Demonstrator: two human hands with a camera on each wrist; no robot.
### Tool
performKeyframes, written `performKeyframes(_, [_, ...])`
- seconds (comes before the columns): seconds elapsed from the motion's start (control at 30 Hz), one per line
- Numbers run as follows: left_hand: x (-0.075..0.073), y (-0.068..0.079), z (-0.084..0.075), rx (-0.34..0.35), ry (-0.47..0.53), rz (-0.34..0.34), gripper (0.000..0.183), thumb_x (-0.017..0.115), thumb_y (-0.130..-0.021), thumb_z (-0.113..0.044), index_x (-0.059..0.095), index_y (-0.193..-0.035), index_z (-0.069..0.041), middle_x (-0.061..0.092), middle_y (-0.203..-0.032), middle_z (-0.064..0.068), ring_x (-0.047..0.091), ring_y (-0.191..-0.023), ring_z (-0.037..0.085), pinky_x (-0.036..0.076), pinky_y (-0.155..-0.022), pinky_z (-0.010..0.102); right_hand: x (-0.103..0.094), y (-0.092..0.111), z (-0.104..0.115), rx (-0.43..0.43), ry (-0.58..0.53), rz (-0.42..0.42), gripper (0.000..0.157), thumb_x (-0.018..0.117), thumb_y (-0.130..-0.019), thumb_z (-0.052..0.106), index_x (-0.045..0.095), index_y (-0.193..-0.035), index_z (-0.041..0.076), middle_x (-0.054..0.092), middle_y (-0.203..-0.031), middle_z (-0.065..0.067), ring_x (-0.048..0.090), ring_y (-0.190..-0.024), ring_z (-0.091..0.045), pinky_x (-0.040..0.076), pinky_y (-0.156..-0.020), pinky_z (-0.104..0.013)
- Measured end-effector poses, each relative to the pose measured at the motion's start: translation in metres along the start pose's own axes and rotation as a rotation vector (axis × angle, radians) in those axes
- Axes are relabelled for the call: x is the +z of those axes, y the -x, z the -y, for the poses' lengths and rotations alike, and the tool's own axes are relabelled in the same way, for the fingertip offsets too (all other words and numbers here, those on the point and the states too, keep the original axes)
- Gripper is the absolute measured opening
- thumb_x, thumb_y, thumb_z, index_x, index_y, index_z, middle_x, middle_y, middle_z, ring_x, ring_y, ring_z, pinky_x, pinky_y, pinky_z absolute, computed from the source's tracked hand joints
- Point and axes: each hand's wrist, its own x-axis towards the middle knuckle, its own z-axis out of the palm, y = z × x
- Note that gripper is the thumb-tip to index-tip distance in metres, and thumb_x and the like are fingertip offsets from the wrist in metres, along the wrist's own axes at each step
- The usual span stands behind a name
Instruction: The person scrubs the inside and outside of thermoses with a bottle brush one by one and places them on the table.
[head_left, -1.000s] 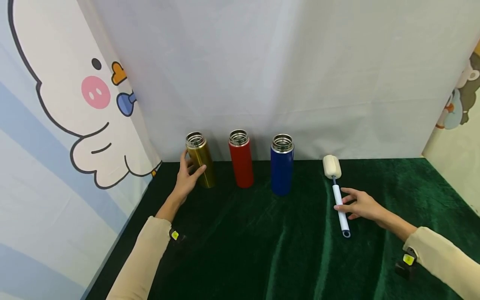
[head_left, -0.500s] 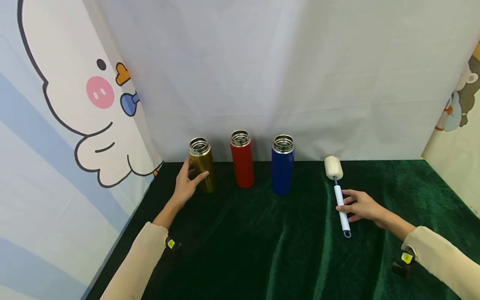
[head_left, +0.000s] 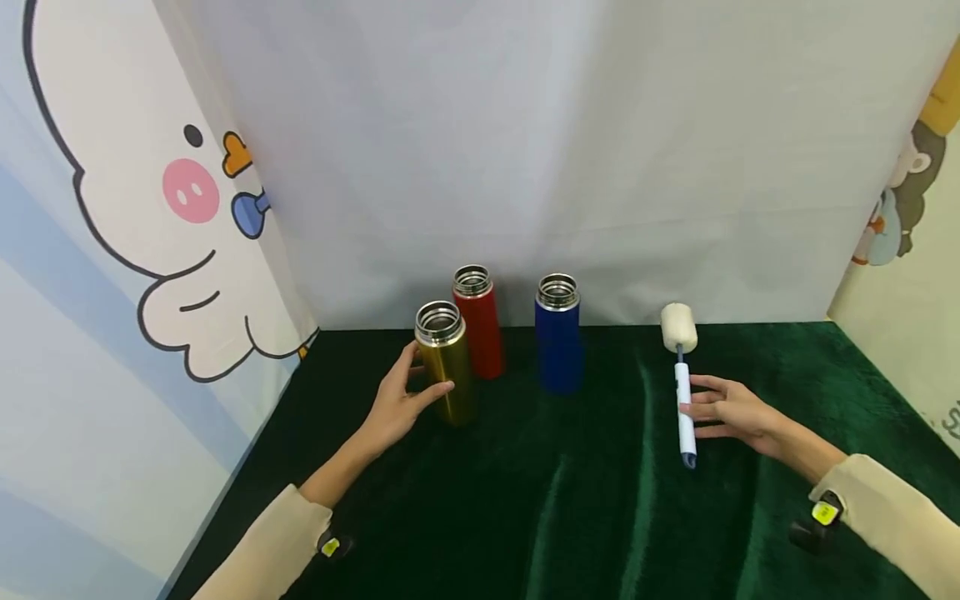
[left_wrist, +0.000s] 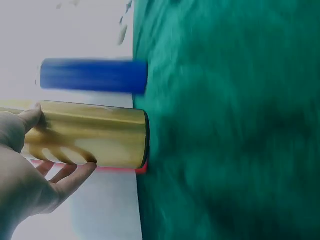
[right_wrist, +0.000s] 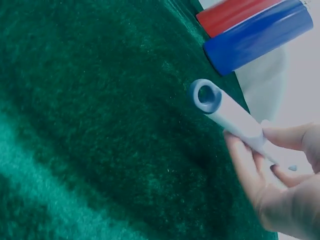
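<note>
In the head view my left hand holds a gold, open-topped bottle, thumb on the near side and fingers round the far left. The left wrist view shows the bottle's dark-edged base over the green cloth. My right hand pinches the white handle of a sponge bottle brush between thumb and fingers. Its cream sponge head points to the back wall. At the handle's near end is a blue-grey hanging ring, plain in the right wrist view.
A red bottle stands just behind the gold one, which partly covers it. To its right is a blue bottle. Both are upright and lidless. Green velvet cloth covers the table, with a white curtain behind.
The gold bottle has come forward and right in my left hand, from beside the red bottle to in front of it. My right hand has tilted the brush handle, its ring end now seen more edge-on.
</note>
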Motion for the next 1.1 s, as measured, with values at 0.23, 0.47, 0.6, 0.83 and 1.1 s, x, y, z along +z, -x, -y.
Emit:
performKeyframes(0.23, [0.019, 0.018, -0.027, 0.023, 0.075, 0.071, 0.072, 0.071, -0.096, -0.014, 0.033, -0.157, -0.015, 0.048, -0.151, 0.019, 0.053, -0.133, 0.045, 0.057, -0.099, 0.053, 0.014, -0.015, 0.009, -0.143, -0.165, 0.028, 0.088, 0.051, -0.106, 0.007, -0.017, -0.162, 0.011, 0.038, -0.146, -0.035, 0.07, -0.108, -0.008, 0.06, -0.094, -0.039])
performKeyframes(0.47, [0.051, 0.013, -0.045, 0.093, 0.176, 0.176, 0.073, 0.073, -0.094, -0.011, 0.034, -0.156, -0.012, 0.049, -0.151, 0.019, 0.055, -0.133, 0.043, 0.058, -0.098, 0.05, 0.01, -0.005, 0.015, -0.261, -0.172, 0.035, 0.073, 0.052, -0.107, 0.01, 0.009, -0.165, 0.014, 0.015, -0.153, -0.037, 0.067, -0.114, -0.005, 0.059, -0.094, -0.028])
performKeyframes(0.6, [0.064, 0.004, -0.049, 0.108, 0.205, 0.207, 0.073, 0.072, -0.095, -0.01, 0.033, -0.157, -0.012, 0.048, -0.153, 0.019, 0.053, -0.135, 0.043, 0.056, -0.1, 0.054, 0.009, 0.0, 0.016, -0.289, -0.136, -0.005, 0.064, 0.046, -0.109, 0.012, 0.014, -0.163, 0.001, 0.01, -0.159, -0.039, 0.065, -0.112, 0.002, 0.058, -0.094, -0.023])
performKeyframes(0.83, [0.079, -0.003, -0.047, 0.092, 0.207, 0.239, 0.075, 0.071, -0.096, -0.012, 0.03, -0.159, -0.014, 0.045, -0.156, 0.016, 0.052, -0.137, 0.04, 0.058, -0.099, 0.048, 0.01, 0.006, 0.013, -0.426, 0.008, -0.131, 0.056, 0.038, -0.107, -0.001, 0.021, -0.16, -0.002, 0.036, -0.149, -0.037, 0.067, -0.106, 0.004, 0.058, -0.088, -0.019])
performKeyframes(1.1, [0.096, 0.003, -0.036, 0.066, 0.187, 0.291, 0.074, 0.07, -0.098, -0.017, 0.028, -0.159, -0.018, 0.043, -0.157, 0.012, 0.05, -0.139, 0.037, 0.057, -0.1, 0.042, 0.009, 0.014, 0.014, -0.761, 0.221, -0.476, 0.049, 0.053, -0.099, -0.013, 0.047, -0.147, -0.006, 0.064, -0.105, 0.029, 0.066, -0.094, 0.012, 0.058, -0.071, -0.012])
